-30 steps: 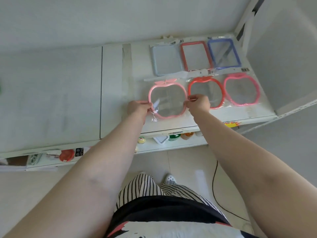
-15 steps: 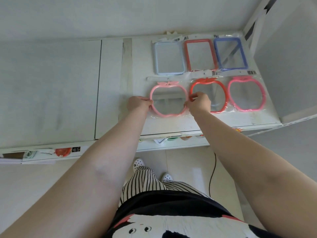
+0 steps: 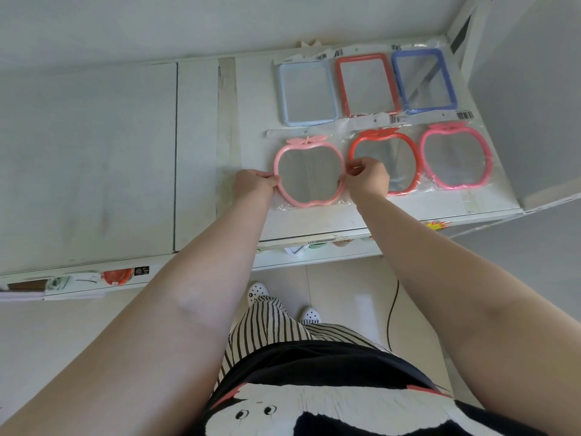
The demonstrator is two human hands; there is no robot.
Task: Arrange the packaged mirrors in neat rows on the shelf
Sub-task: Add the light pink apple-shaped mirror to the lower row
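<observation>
A light pink apple-shaped mirror in clear wrap lies flat on the white shelf. My left hand grips its left rim and my right hand pinches its right rim. To its right lie a red apple mirror, partly under my right hand, and a pink apple mirror. Behind them stands a row of rectangular mirrors: pale blue, red and dark blue.
The shelf's upright post and a white side panel close off the right end. A lower shelf holds small packaged goods. The left stretch of the top shelf is bare white board. A black cable trails on the floor.
The light pink apple mirror was tilted with its wrap hanging loose; it now lies flat and square in the front row. Both hands stayed on its rims.
</observation>
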